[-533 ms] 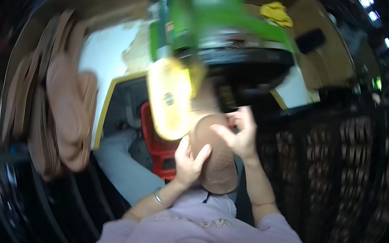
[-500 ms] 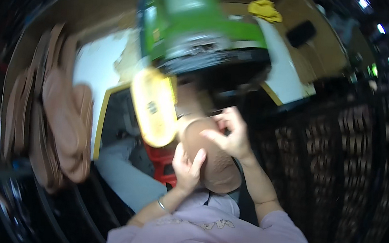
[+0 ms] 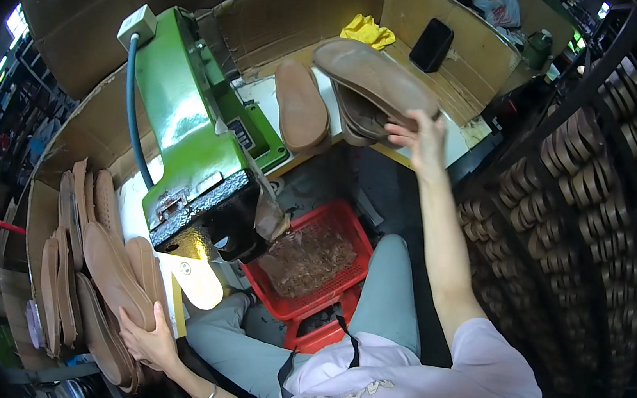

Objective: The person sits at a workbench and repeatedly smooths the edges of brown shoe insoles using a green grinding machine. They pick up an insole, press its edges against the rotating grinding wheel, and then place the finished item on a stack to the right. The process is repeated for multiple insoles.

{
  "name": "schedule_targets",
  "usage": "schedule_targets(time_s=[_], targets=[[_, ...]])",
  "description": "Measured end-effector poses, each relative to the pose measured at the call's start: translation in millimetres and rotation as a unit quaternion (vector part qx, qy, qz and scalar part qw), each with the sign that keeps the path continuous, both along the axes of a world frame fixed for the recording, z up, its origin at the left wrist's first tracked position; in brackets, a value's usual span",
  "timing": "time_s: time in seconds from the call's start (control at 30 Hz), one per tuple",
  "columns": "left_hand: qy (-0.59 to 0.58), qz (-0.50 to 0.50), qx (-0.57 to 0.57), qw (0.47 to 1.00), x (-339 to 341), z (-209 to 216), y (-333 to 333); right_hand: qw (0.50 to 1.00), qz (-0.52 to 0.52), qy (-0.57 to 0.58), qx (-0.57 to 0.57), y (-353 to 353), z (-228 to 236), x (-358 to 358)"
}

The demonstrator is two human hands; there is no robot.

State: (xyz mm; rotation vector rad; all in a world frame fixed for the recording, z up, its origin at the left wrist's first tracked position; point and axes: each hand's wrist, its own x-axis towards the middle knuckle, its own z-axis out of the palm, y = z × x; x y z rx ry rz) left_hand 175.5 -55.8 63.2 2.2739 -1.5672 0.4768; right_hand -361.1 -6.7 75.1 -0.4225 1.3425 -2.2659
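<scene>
At the far right of the white table, my right hand (image 3: 425, 142) pinches one end of a brown shoe sole (image 3: 379, 76), which lies tilted over other soles. Another sole (image 3: 299, 106) rests just left of that pile. My left hand (image 3: 149, 338) is at the left stack, thumb and fingers around the lower end of a long brown sole (image 3: 118, 270). Several more soles (image 3: 63, 272) stand and lean there. Between the two piles is a green machine (image 3: 188, 98) with a black head, its lamp lighting a pale insole-shaped plate (image 3: 197, 281).
Below the machine sits a red basket (image 3: 362, 261) of brown scraps, between my knees. Cardboard walls (image 3: 299, 28) border the table. A yellow cloth (image 3: 367, 32) and a black phone-like object (image 3: 432, 45) lie at the back. Racks of soles (image 3: 567, 219) fill the right side.
Both hands were together on one sole before the machine. They have parted: the right went to the far right pile, the left to the left stack. The view has also shifted.
</scene>
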Motion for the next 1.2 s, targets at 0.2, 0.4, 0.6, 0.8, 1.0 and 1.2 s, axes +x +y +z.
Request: schedule_targets(time_s=[0.2, 0.4, 0.6, 0.8, 1.0, 1.2], targets=[[0.162, -0.144, -0.146, 0.965, 36.3, -5.3, -4.0, 0.99, 0.012, -0.141, 0.029, -62.8, -54.3, 22.8], [0.339, -0.376, -0.036, 0.861, 50.2, 69.1, 73.5, 0.974, 0.136, 0.017, 0.178, 2.5, -50.4, 92.9], [0.557, -0.608, 0.164, 0.542, -36.8, 0.2, 55.2, 0.815, 0.552, 0.014, 0.176, 112.1, -117.6, 169.8], [0.82, -0.389, 0.176, 0.38, -130.0, -50.4, 80.5, 0.932, 0.313, -0.004, 0.184, 200.8, -111.7, 187.1], [0.745, -0.421, 0.171, 0.489, -194.8, -38.6, 71.9, 0.911, 0.336, -0.078, 0.225, 217.9, -126.2, 220.7], [0.677, -0.449, 0.142, 0.566, -189.5, -12.9, 55.9, 0.899, 0.377, -0.043, 0.219, 224.1, -124.1, 254.8]])
